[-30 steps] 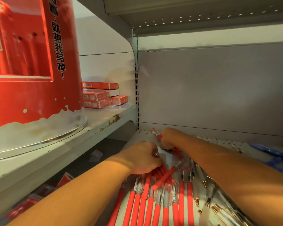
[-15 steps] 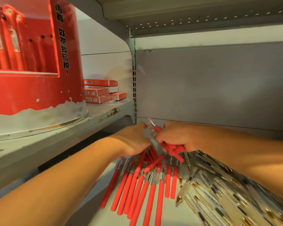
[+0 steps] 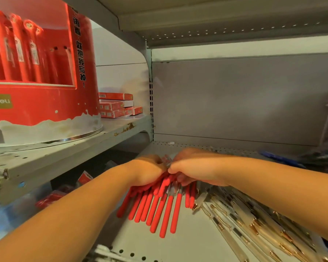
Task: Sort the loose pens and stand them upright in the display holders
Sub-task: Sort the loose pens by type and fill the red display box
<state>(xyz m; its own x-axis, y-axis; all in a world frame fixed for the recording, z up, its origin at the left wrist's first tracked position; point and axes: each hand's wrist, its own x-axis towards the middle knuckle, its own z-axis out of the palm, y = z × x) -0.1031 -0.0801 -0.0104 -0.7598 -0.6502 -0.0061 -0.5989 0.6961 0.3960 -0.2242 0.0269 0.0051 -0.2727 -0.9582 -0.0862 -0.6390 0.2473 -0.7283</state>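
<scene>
Both hands have drawn together since the earlier frame: your left hand [image 3: 148,171] and right hand [image 3: 194,167] curl their fingers round the red pens [image 3: 159,210] fanned on the shelf [image 3: 178,246]. Square their ends before lifting toward the display holder [image 3: 36,103].

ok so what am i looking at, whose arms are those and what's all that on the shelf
No machine here: a person wears a camera on the head, looking down at their own bare arms. The left hand and right hand meet over a bunch of red pens lying on a grey shelf. The right hand's grip curls round some; the left's fingers are hidden. At the right lie clear pens; a red display holder stands upper left.
</scene>
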